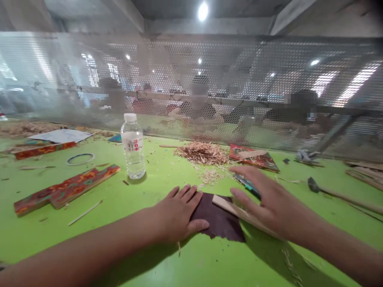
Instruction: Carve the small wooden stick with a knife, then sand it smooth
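A dark brown sheet with a ragged near edge (220,223) lies on the green table. My left hand (182,213) rests flat on its left side, fingers spread. Across the sheet's right side runs a pale wooden strip (226,204), its near part hidden beneath my right hand (269,203). That hand is over the strip with thumb and fingers apart. Between them is a dark and teal cutter-like tool (247,185), partly covered; whether it is gripped or lying on the table cannot be made out.
A water bottle (133,147) stands beyond my left hand. Wood shavings (205,153) are heaped ahead, beside a red patterned piece (260,159). Patterned boards (66,189) and a tape ring (80,159) lie left. At right is a dark-headed, wooden-handled tool (344,194). Perforated mesh (221,79) rises behind.
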`<state>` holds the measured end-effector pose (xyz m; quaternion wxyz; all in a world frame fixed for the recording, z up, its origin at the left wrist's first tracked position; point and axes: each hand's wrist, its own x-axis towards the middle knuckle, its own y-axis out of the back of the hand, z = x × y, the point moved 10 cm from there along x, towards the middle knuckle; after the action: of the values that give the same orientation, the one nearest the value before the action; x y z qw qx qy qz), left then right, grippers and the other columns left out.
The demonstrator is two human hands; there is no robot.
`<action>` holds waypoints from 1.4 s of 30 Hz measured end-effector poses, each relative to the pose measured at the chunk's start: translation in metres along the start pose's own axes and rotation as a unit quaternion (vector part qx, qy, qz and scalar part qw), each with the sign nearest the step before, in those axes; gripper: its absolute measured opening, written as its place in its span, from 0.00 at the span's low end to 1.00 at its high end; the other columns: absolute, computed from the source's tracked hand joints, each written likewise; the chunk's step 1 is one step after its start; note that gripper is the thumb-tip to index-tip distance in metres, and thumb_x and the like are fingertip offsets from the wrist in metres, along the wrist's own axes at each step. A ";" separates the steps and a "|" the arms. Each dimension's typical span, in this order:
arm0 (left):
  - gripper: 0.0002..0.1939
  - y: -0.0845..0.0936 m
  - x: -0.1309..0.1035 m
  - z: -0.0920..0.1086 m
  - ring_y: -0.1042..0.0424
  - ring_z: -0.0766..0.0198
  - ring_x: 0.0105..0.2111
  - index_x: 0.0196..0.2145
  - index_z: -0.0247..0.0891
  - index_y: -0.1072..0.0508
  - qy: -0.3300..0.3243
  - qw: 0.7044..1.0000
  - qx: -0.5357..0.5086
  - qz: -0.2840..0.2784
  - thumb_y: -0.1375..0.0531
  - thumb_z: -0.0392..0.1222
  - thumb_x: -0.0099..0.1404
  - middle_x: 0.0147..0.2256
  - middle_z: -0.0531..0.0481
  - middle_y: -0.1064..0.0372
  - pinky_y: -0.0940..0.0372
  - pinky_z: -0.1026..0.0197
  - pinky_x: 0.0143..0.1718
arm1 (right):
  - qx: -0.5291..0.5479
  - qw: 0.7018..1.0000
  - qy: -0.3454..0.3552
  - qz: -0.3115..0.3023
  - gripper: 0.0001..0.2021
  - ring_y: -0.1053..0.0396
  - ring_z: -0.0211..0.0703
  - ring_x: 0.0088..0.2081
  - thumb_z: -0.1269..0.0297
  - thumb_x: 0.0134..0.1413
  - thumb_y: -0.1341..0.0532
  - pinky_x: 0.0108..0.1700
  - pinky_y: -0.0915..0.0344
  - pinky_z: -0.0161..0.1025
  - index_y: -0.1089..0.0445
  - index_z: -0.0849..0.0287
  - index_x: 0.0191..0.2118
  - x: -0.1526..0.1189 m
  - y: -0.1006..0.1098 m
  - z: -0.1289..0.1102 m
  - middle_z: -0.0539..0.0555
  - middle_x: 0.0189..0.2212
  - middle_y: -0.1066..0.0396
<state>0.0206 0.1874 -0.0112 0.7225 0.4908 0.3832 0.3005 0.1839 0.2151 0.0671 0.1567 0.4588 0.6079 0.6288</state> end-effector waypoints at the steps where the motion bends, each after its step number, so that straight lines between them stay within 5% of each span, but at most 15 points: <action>1: 0.43 0.002 -0.001 0.000 0.67 0.44 0.73 0.75 0.30 0.59 0.000 1.000 0.000 0.007 0.55 0.65 0.77 0.73 0.37 0.69 0.62 0.40 0.71 | 0.003 1.000 -0.011 -0.019 0.22 0.30 0.58 0.57 0.50 0.70 0.44 0.57 0.30 0.59 0.33 0.58 0.61 -0.005 -0.010 0.004 0.64 0.57 0.30; 4: 0.42 0.006 -0.004 0.003 0.64 0.44 0.73 0.75 0.30 0.57 -0.009 1.000 -0.010 0.019 0.54 0.64 0.77 0.73 0.36 0.67 0.60 0.39 0.71 | 0.031 0.994 -0.048 -0.093 0.23 0.30 0.61 0.56 0.49 0.71 0.49 0.58 0.33 0.61 0.30 0.60 0.57 -0.020 -0.044 0.014 0.65 0.53 0.28; 8: 0.43 0.007 -0.007 0.003 0.64 0.44 0.73 0.75 0.31 0.56 -0.001 1.000 -0.018 0.011 0.54 0.65 0.77 0.73 0.36 0.67 0.60 0.39 0.71 | 0.081 0.987 -0.034 -0.134 0.16 0.29 0.54 0.49 0.52 0.68 0.42 0.53 0.31 0.53 0.28 0.56 0.50 -0.029 -0.062 0.006 0.60 0.47 0.27; 12: 0.42 0.008 -0.007 0.002 0.65 0.44 0.73 0.75 0.33 0.56 0.002 1.000 -0.029 0.009 0.53 0.65 0.77 0.73 0.37 0.68 0.60 0.38 0.71 | 0.104 0.987 -0.009 -0.125 0.09 0.29 0.49 0.42 0.57 0.67 0.40 0.46 0.31 0.45 0.28 0.57 0.44 -0.029 -0.055 -0.003 0.57 0.41 0.27; 18: 0.43 0.009 -0.006 0.002 0.64 0.45 0.73 0.75 0.32 0.56 -0.009 1.000 -0.021 0.011 0.56 0.66 0.77 0.73 0.38 0.67 0.59 0.37 0.71 | 0.147 0.986 0.024 -0.078 0.19 0.29 0.48 0.45 0.52 0.75 0.52 0.48 0.33 0.43 0.27 0.54 0.50 -0.025 -0.038 0.001 0.57 0.44 0.25; 22: 0.43 0.006 -0.007 0.001 0.66 0.47 0.73 0.75 0.33 0.59 -0.007 1.000 -0.010 -0.002 0.58 0.67 0.77 0.73 0.40 0.69 0.61 0.40 0.71 | 0.140 0.986 0.041 -0.076 0.24 0.29 0.47 0.40 0.51 0.76 0.56 0.44 0.33 0.44 0.25 0.57 0.46 -0.024 -0.037 0.004 0.57 0.39 0.25; 33: 0.42 0.008 -0.007 0.001 0.65 0.43 0.73 0.75 0.35 0.56 -0.016 0.999 -0.027 0.012 0.56 0.66 0.77 0.73 0.39 0.68 0.59 0.37 0.71 | 0.157 0.981 0.072 -0.092 0.12 0.28 0.48 0.47 0.62 0.72 0.46 0.50 0.31 0.44 0.25 0.53 0.49 -0.027 -0.043 -0.015 0.57 0.44 0.24; 42: 0.44 0.006 -0.006 0.000 0.66 0.45 0.73 0.75 0.32 0.57 -0.004 1.000 -0.015 0.002 0.58 0.68 0.76 0.73 0.39 0.69 0.61 0.39 0.71 | 0.118 0.983 0.073 -0.124 0.09 0.30 0.51 0.51 0.60 0.71 0.42 0.54 0.33 0.48 0.26 0.52 0.48 -0.033 -0.052 -0.016 0.56 0.47 0.25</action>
<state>0.0170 0.1842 -0.0037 0.7311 0.4815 0.3747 0.3054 0.1707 0.1916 0.0101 0.1335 0.3485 0.7394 0.5603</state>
